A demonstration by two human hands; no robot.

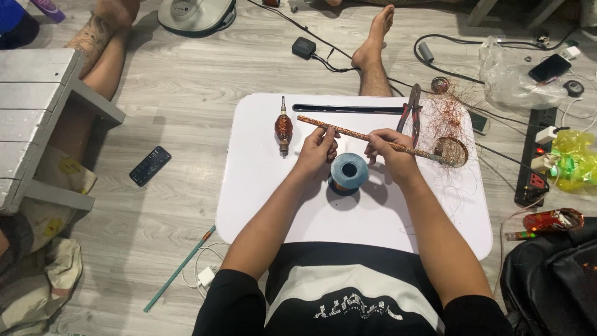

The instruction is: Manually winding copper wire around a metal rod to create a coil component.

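Both hands — left hand [318, 147], right hand [387, 149] — pinch closed on one copper-wound stick [348, 131] above the wire spool [349, 170].

The single head-worn camera is looking steeply down from close above at a white lap table [298, 218] on grey floorboards [186, 93].

Dark phone [150, 165] on floor; red packet [552, 220] far right.

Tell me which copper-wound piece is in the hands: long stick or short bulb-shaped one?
The long stick, held by both hands across the white table. The short bulb-shaped piece lies untouched to the left.
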